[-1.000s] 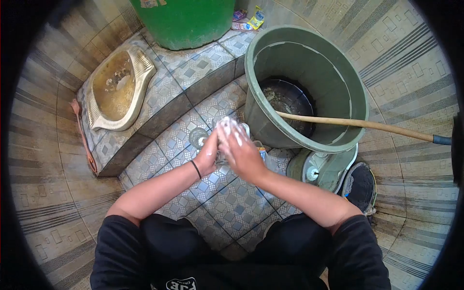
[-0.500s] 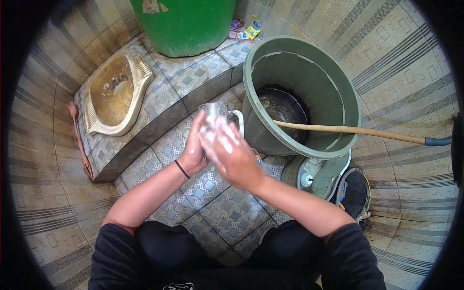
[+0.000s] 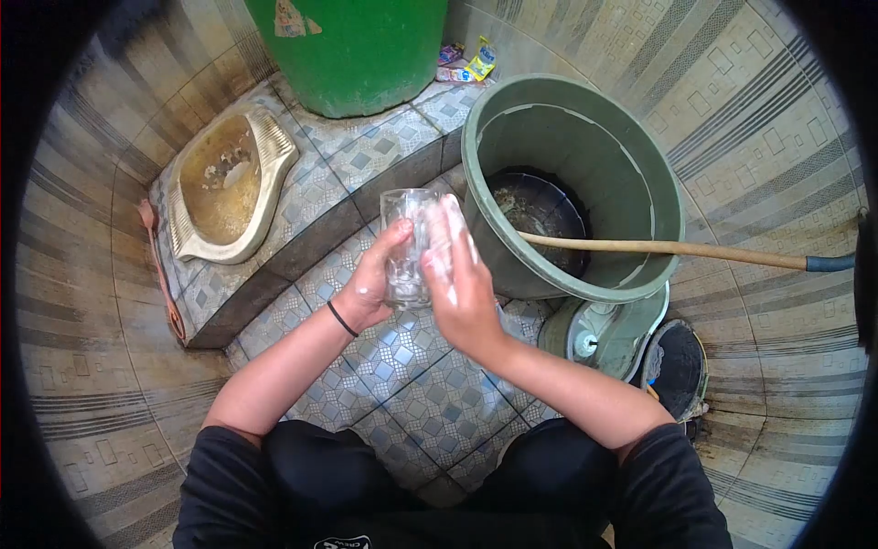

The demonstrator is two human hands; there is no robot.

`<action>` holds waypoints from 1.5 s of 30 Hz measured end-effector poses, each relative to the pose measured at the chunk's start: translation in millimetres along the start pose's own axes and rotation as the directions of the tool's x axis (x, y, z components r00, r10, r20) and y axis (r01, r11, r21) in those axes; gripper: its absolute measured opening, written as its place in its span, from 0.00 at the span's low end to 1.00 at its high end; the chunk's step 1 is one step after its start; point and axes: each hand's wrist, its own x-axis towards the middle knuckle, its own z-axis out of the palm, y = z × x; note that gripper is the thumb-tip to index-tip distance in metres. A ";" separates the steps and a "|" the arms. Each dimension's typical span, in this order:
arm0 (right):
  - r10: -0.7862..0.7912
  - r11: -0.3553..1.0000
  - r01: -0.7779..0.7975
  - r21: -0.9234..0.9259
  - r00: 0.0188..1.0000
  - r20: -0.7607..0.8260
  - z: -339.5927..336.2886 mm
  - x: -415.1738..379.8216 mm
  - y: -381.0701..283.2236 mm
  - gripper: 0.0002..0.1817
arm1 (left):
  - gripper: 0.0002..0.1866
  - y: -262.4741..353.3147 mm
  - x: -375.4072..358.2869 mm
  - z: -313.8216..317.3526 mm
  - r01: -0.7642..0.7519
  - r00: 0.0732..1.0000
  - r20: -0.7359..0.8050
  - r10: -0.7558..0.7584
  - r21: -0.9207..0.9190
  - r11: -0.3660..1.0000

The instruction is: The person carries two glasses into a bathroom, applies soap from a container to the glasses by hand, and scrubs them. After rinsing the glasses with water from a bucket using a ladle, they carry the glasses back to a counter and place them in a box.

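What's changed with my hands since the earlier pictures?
Your foamy right hand has shifted rightward from across the clear glass mug, exposing more of its body; the handle is now hidden. Your left hand still holds the mug, and the long wooden stick stays in the round grey-green plastic tub.

Glass [image 3: 402,274]: clear, colourless. Foam [image 3: 446,218] on right hand [image 3: 465,306]: white. Wristband [image 3: 342,318]: black. Shirt [image 3: 219,468]: black, white print low on chest. Big tub [image 3: 599,151]: grey-green. Stick [image 3: 672,247] in it: tan, blue-grey end. Barrel [image 3: 361,55]: bright green. Squat toilet [image 3: 276,169]: cream rim, yellow-brown bowl. Packets [image 3: 481,59]: yellow, purple, white. Floor tiles [image 3: 393,359]: grey-blue-white mosaic, diamonds. Wall tiles [image 3: 745,87]: beige, dark stripes, outlined rectangles.
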 end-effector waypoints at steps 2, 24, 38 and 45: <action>-0.122 0.971 0.120 -0.205 0.992 0.002 3.1 -2.6 3.4 0.28 | 0.24 -2.8 2.1 2.1 -0.038 0.993 -0.112 0.042 0.042 0.998; 0.481 0.874 -0.177 -0.453 0.451 0.752 -57.3 -46.9 43.2 0.14 | 0.35 -99.6 48.9 -84.4 -0.103 0.932 -0.172 0.320 0.720 0.687; 0.557 0.826 -0.098 -0.555 0.289 0.779 -55.4 -84.3 99.1 0.13 | 0.48 -157.2 58.4 -126.2 -0.020 0.946 -0.096 0.310 0.936 0.352; 0.591 0.802 -0.150 -0.578 0.342 0.731 -48.3 -80.9 96.1 0.12 | 0.47 -163.0 47.1 -136.6 0.003 0.958 -0.113 0.265 0.924 0.384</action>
